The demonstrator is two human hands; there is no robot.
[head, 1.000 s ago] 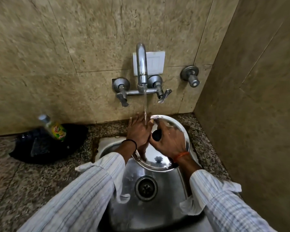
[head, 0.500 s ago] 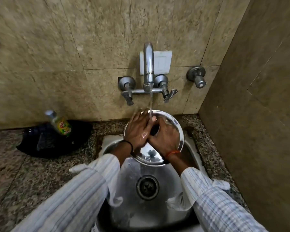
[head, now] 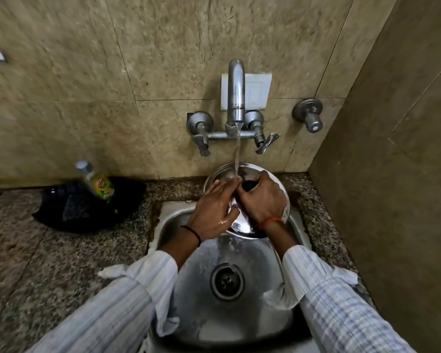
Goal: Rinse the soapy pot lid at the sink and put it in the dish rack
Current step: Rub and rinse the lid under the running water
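Note:
A round steel pot lid [head: 242, 226] with a black knob [head: 248, 186] is held tilted over the back of the steel sink [head: 206, 253]. My right hand [head: 261, 200] grips the lid at its knob. Lying flat on the lid's left half, my left hand [head: 214, 206] is wet, with its fingers spread. Water runs from the wall tap [head: 236, 98] onto the lid's top, by my fingertips. Most of the lid is hidden under both hands.
A dish soap bottle [head: 97, 183] stands in a black tray [head: 87, 207] on the granite counter [head: 61, 263], left of the sink. The drain [head: 227, 281] sits mid-basin. A tiled side wall [head: 392, 174] closes in the right. No dish rack shows.
The lid and both hands have shifted a little left under the stream. My left hand has slid across the lid's surface while the right keeps the knob.

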